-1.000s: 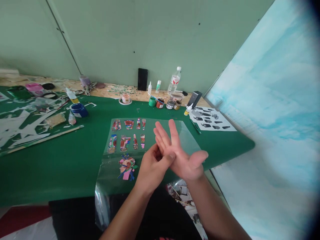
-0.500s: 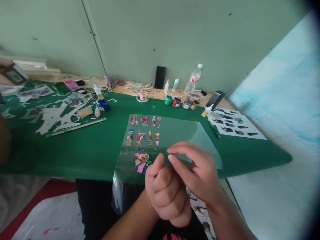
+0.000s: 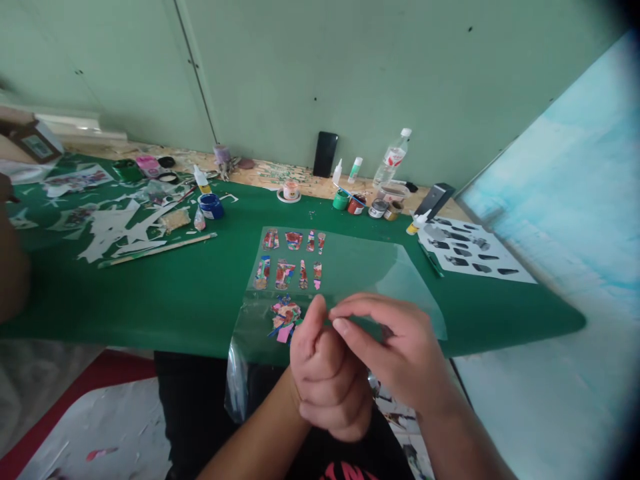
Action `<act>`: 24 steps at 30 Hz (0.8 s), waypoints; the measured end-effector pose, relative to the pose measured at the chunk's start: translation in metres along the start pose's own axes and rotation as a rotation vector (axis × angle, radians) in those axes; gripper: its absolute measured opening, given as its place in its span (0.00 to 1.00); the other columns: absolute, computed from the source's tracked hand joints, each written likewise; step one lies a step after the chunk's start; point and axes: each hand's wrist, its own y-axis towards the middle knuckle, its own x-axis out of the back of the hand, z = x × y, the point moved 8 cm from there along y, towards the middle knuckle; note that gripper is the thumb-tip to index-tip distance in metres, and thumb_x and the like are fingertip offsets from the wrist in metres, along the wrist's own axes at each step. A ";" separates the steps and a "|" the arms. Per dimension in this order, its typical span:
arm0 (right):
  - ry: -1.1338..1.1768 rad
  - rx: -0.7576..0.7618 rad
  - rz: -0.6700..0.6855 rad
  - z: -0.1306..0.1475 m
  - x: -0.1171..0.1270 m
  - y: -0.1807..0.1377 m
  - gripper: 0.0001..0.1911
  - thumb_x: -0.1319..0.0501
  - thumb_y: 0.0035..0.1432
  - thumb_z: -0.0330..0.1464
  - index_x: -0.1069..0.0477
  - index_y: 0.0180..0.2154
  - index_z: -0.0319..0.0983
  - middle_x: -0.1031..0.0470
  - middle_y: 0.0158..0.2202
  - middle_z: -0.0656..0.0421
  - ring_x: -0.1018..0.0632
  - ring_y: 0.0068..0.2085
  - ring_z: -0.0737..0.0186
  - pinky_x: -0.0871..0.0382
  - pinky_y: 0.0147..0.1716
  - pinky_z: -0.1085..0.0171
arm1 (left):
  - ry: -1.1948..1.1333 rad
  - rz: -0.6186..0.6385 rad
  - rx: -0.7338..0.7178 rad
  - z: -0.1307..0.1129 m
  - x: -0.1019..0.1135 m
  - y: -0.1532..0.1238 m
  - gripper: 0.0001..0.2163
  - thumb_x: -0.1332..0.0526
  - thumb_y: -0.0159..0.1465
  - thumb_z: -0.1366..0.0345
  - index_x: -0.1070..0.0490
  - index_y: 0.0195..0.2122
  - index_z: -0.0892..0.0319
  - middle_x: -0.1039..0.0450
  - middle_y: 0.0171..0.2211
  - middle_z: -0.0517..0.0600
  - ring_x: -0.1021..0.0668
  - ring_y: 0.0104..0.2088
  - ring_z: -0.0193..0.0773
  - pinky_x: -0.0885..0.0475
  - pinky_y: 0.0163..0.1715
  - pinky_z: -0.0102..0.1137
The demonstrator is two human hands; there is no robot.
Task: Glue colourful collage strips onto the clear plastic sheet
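Observation:
My left hand (image 3: 333, 373) is closed in a fist with its thumb up, over the table's near edge; whatever it may hold is hidden. Thumb and forefinger of my right hand (image 3: 393, 340) are brought together in a pinch beside the left thumb. Anything between them is too small to make out. Beyond both hands a clear plastic sheet (image 3: 360, 263) lies on the green table (image 3: 165, 300). Two rows of small colourful cut pieces (image 3: 285, 274) rest on it. A heap of multicoloured scraps (image 3: 285, 317) sits just left of my left fist.
Several paint jars (image 3: 357, 204) stand at the back with a phone (image 3: 325, 153) and a water bottle (image 3: 393, 160). A printed sheet (image 3: 475, 250) lies at right. White paper offcuts (image 3: 115, 230) and a brush (image 3: 157, 251) lie at left, near another person's arm (image 3: 13, 267).
My right fingertips have moved slightly left, closer to the left thumb. The view has shifted a little; the pieces on the sheet look the same.

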 end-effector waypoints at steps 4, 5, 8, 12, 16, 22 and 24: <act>0.095 -0.059 0.060 -0.001 -0.007 0.002 0.04 0.36 0.62 0.30 0.22 0.37 0.42 0.17 0.35 0.63 0.18 0.36 0.67 0.25 0.38 0.68 | -0.150 -0.007 0.069 -0.004 -0.021 -0.004 0.38 0.66 0.55 0.24 0.32 0.21 0.50 0.38 0.11 0.51 0.27 0.15 0.42 0.38 0.13 0.36; 0.097 -0.071 0.059 -0.001 -0.008 0.002 0.04 0.36 0.62 0.30 0.22 0.37 0.42 0.17 0.35 0.63 0.18 0.36 0.68 0.25 0.38 0.69 | -0.227 -0.001 0.094 -0.004 -0.024 -0.005 0.38 0.66 0.55 0.24 0.33 0.20 0.50 0.40 0.10 0.51 0.28 0.15 0.42 0.39 0.13 0.36; 0.083 -0.109 0.071 -0.003 -0.011 0.003 0.05 0.37 0.63 0.29 0.21 0.37 0.42 0.17 0.36 0.63 0.19 0.37 0.69 0.26 0.39 0.70 | -0.567 0.055 0.226 0.002 -0.022 -0.010 0.38 0.68 0.55 0.24 0.38 0.15 0.51 0.49 0.07 0.49 0.32 0.12 0.40 0.42 0.10 0.33; 0.090 -0.112 0.094 -0.003 -0.014 0.003 0.04 0.36 0.62 0.28 0.22 0.37 0.42 0.17 0.36 0.64 0.19 0.38 0.69 0.26 0.40 0.70 | -0.820 0.195 0.437 0.020 -0.009 -0.023 0.36 0.64 0.58 0.26 0.44 0.12 0.51 0.60 0.05 0.45 0.40 0.08 0.35 0.47 0.08 0.31; 0.079 -0.104 0.087 -0.004 -0.015 0.003 0.04 0.36 0.62 0.28 0.21 0.37 0.42 0.17 0.36 0.64 0.19 0.38 0.70 0.26 0.40 0.71 | -0.863 0.244 0.524 0.034 -0.003 -0.028 0.36 0.63 0.58 0.25 0.44 0.11 0.50 0.59 0.05 0.46 0.40 0.09 0.36 0.48 0.08 0.32; 0.055 -0.095 0.029 -0.006 -0.013 0.003 0.03 0.35 0.62 0.31 0.21 0.36 0.42 0.16 0.37 0.63 0.18 0.38 0.69 0.26 0.39 0.70 | -0.796 0.156 0.486 0.027 -0.001 -0.024 0.35 0.61 0.59 0.26 0.38 0.16 0.51 0.45 0.09 0.49 0.30 0.16 0.39 0.41 0.13 0.32; 0.046 -0.100 0.032 -0.006 -0.013 0.002 0.04 0.36 0.63 0.31 0.21 0.36 0.42 0.16 0.37 0.63 0.18 0.38 0.69 0.27 0.38 0.70 | -0.770 0.207 0.477 0.024 -0.007 -0.024 0.36 0.63 0.57 0.25 0.38 0.16 0.50 0.44 0.10 0.50 0.29 0.17 0.41 0.40 0.14 0.33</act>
